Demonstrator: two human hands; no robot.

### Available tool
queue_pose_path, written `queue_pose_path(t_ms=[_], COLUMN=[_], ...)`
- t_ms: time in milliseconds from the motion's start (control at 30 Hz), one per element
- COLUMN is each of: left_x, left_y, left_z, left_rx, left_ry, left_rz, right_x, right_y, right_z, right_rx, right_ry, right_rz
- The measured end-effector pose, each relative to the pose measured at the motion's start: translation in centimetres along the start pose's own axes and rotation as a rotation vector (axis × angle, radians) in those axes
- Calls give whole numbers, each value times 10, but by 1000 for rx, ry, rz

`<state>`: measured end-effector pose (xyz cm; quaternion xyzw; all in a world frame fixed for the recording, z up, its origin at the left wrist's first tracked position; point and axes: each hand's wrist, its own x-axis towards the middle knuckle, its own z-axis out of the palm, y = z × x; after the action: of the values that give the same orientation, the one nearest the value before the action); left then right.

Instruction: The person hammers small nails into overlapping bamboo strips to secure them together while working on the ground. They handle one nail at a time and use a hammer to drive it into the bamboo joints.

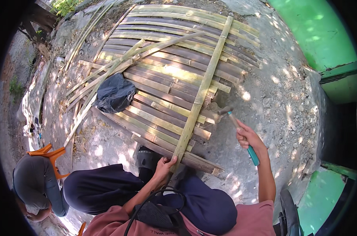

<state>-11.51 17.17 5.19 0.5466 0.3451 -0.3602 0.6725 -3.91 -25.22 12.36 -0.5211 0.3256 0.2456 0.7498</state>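
My right hand (248, 136) is closed round the handle of a hammer (254, 156), a teal and grey grip with a dark metal head. The hammer head is raised to the right of the slat ends, beside a brownish lump that I cannot make out. My left hand (163, 168) grips the near end of a long bamboo strip (202, 91), thumb on top. That strip lies crosswise over the right part of a panel of many parallel bamboo slats (158, 84), whose cut ends stick out unevenly. Whether nails hold the strip is too small to tell.
A crumpled black plastic bag (114, 93) and loose bamboo strips (127, 59) lie across the panel's left side. More long strips (84, 37) rest on the ground at far left. Another person (35, 183) sits by an orange chair (50, 155). A green wall (316, 31) stands at right.
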Motion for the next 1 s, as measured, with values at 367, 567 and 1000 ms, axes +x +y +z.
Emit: queue_pose_path(t_ms=[367, 567, 1000], left_x=[12, 13, 17], left_y=[-13, -12, -15], left_z=[-6, -2, -4], left_rx=[13, -14, 19], left_ry=[22, -13, 6], left_rz=[25, 18, 30], right_x=[-9, -11, -9], right_y=[-15, 44, 63], right_z=[17, 6, 24], right_rx=[92, 830, 942], right_ry=[3, 27, 86], right_rz=[-7, 329, 216])
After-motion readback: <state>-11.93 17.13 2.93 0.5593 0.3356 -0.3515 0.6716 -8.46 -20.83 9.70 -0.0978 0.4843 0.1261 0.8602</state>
